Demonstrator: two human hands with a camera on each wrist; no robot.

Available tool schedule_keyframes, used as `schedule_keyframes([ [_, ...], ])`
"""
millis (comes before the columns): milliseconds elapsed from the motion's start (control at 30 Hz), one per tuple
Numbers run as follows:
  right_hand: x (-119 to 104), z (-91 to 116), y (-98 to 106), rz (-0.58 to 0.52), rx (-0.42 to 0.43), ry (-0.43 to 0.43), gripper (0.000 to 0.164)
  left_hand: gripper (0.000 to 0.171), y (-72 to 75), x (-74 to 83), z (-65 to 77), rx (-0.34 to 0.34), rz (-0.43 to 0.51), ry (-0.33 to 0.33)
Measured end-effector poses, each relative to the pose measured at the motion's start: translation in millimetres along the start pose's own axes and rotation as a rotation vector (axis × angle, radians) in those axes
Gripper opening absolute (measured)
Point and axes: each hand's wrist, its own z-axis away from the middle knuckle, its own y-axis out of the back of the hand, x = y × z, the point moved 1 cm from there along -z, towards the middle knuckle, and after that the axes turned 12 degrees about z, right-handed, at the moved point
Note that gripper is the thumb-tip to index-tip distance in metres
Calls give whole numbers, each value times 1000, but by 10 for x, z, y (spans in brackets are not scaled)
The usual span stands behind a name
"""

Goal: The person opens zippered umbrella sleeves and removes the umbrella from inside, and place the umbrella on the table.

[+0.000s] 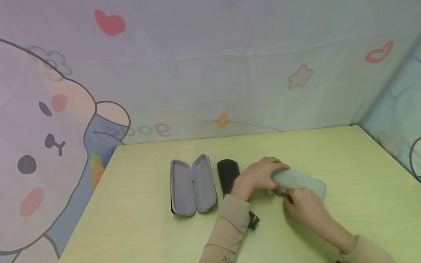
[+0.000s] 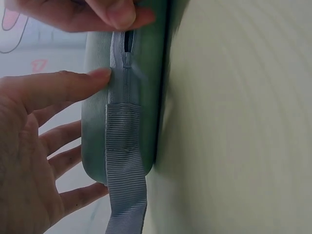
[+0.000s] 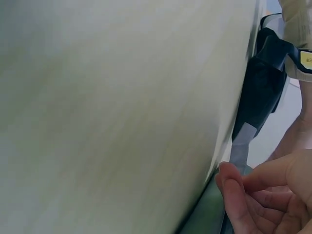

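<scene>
A pale green zippered case (image 1: 300,179) lies on the table at the right. My left hand (image 1: 260,174) grips its left end, thumb beside the zipper (image 2: 127,80) and the other fingers spread along the case's far side. At the near edge, my right hand (image 1: 306,204) pinches the zipper with thumb and forefinger; the pull itself is hidden in those fingertips. A narrow dark gap shows in the zipper just below the right fingers in the left wrist view. From the case's end hangs a grey ribbed strap (image 2: 126,170).
Left of the hands lies a black case (image 1: 227,174), partly under the left forearm, with a black strap end (image 1: 253,220) bearing yellow print. Farther left, another case (image 1: 179,188) lies spread open, showing its grey lining. A printed cloth (image 1: 204,84) hangs behind the table.
</scene>
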Motion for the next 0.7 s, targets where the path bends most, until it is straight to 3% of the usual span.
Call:
schedule_keyframes([
  [333,107,129,107,-32,7,-54,9,65,-12,23,0,5,-48,13],
  [533,253,123,258,-44,35,-91,11,69,-44,49,5,27,-87,36],
  [700,494,39,382,-121,20,-157,12,75,-72,100,12,34,-145,37],
])
